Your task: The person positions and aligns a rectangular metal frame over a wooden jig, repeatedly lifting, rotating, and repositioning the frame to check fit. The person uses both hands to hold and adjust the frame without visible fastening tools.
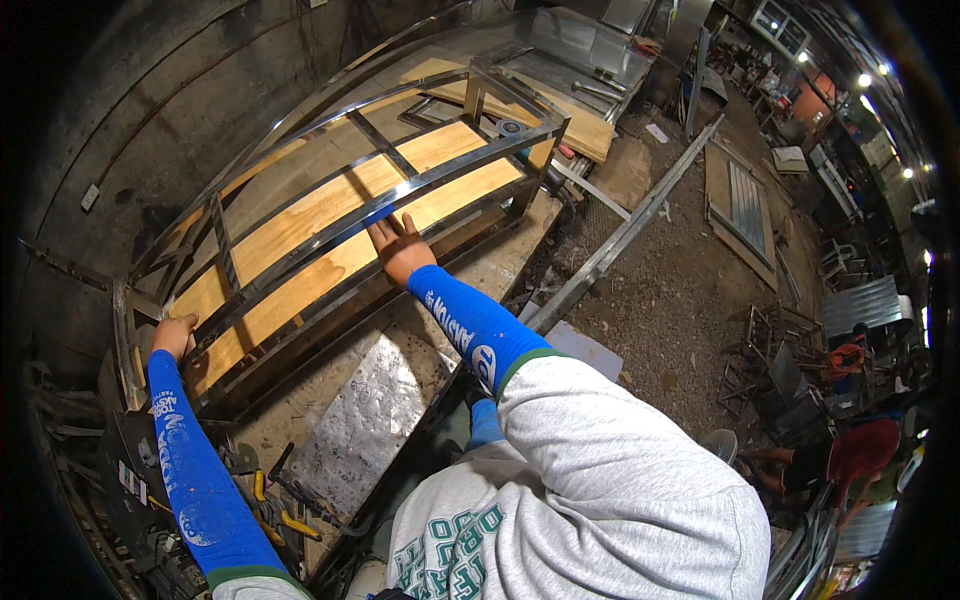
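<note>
as hands [404, 258] touch boards [320, 215], metal frame [480, 156] around

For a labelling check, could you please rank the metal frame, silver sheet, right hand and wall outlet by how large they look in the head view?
1. Metal frame
2. Silver sheet
3. Right hand
4. Wall outlet, clearly the smallest

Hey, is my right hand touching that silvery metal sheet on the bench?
Apart. The head view shows your right hand up at the metal frame, with a plain gap between it and the silvery sheet.
</note>
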Action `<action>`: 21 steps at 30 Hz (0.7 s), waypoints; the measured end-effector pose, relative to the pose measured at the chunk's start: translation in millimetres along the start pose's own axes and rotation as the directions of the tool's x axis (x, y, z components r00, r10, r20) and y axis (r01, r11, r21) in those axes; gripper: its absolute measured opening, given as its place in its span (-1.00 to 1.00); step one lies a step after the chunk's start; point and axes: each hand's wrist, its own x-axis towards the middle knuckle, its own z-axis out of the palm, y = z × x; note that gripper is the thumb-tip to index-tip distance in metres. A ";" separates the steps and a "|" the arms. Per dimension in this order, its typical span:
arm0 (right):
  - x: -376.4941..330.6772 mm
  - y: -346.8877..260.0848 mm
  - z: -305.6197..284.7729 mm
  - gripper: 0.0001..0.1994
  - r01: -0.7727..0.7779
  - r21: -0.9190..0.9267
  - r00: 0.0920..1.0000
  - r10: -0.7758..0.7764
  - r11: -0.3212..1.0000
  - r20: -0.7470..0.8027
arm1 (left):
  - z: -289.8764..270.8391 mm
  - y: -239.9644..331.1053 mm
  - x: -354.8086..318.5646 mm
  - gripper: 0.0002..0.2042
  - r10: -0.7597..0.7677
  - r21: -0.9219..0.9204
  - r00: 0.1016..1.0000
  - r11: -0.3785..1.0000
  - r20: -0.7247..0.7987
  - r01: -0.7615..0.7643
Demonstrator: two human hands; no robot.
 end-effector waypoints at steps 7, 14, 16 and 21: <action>2.3 -0.5 4.7 -0.31 -0.006 0.028 1.000 0.006 1.000 -0.026 | 8.4 -22.5 10.2 -0.47 0.053 -0.058 0.996 0.997 -0.075 -0.057; 0.9 2.4 8.1 -0.26 -0.005 0.031 1.000 0.006 0.999 -0.016 | 4.9 -11.0 7.4 -0.47 0.021 -0.048 0.999 0.999 -0.050 -0.023; 0.8 0.8 5.8 -0.25 -0.002 0.023 1.000 0.002 1.000 -0.018 | 5.1 -12.6 6.1 -0.46 0.018 -0.069 0.998 0.997 -0.066 -0.023; 0.3 2.1 4.4 -0.25 -0.002 0.015 0.999 0.003 1.000 -0.041 | 2.5 -2.0 1.5 -0.45 -0.062 -0.129 0.997 0.990 -0.051 0.055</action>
